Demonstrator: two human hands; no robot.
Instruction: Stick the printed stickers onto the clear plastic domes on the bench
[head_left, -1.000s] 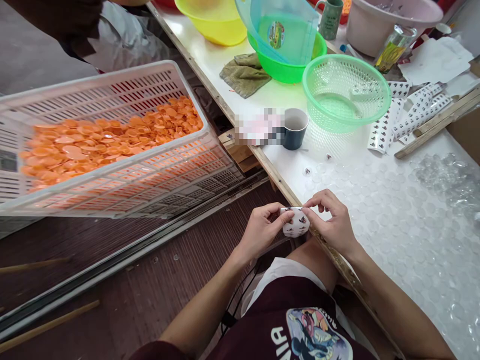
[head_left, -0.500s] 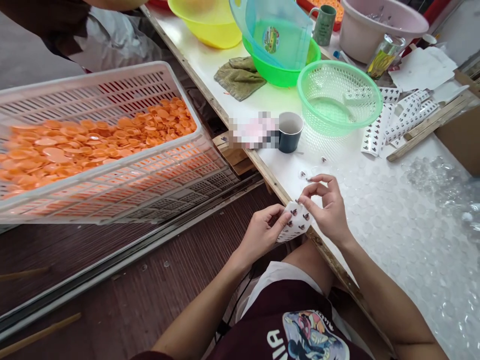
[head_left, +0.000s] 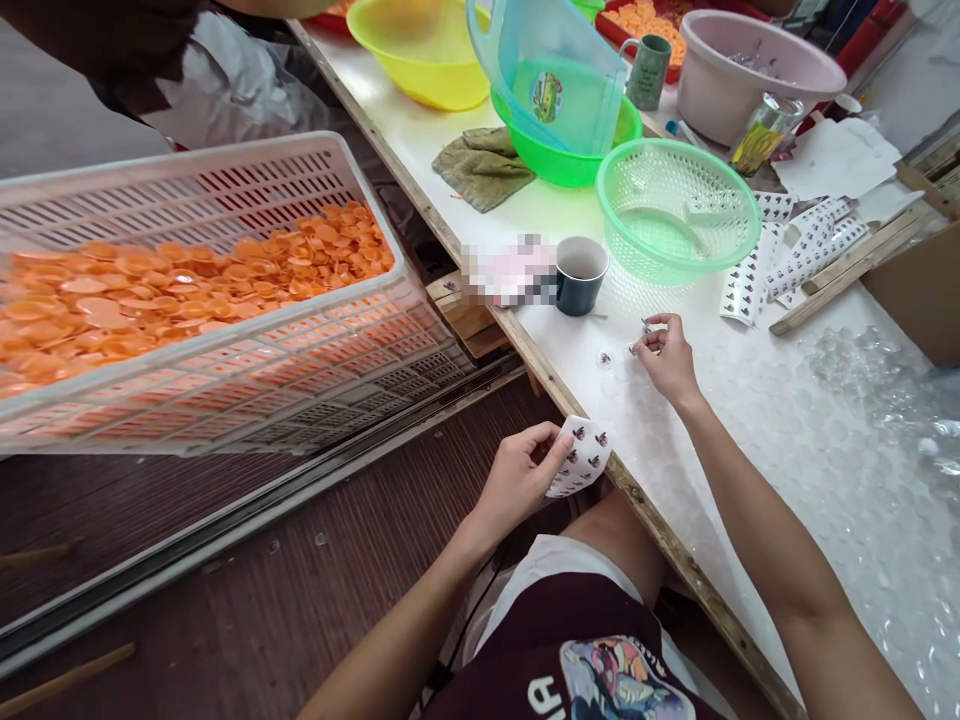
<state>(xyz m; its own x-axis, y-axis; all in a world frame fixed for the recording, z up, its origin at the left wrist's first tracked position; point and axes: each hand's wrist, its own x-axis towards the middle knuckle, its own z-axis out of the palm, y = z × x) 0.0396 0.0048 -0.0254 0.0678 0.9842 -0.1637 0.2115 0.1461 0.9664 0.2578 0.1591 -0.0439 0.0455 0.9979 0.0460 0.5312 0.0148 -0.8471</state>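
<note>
Between the thumb and fingers of my left hand (head_left: 521,468) is a white sticker sheet (head_left: 589,450) printed with small dark pictures, held at the table's edge. My right hand (head_left: 667,358) is over the white table, its fingertips pinched on a small sticker (head_left: 634,350) with a dark print. A second dark print shows at the tip of one of its fingers. Just left of that hand, a clear disc (head_left: 604,358) with a dark picture at its centre lies on the table. Many clear discs (head_left: 757,470) are spread under and beyond my right forearm.
A dark mug (head_left: 581,280) and a green mesh basket (head_left: 679,215) stand beyond my hands. More sticker sheets (head_left: 814,240) lie at the right by wooden strips (head_left: 847,270). A white crate (head_left: 225,390) of orange discs (head_left: 180,275) stands left of the table. A person's clothing (head_left: 240,75) shows behind it.
My right hand has left the sticker sheet and moved forward over the table, near the clear discs. My left hand still holds the sheet at the edge.
</note>
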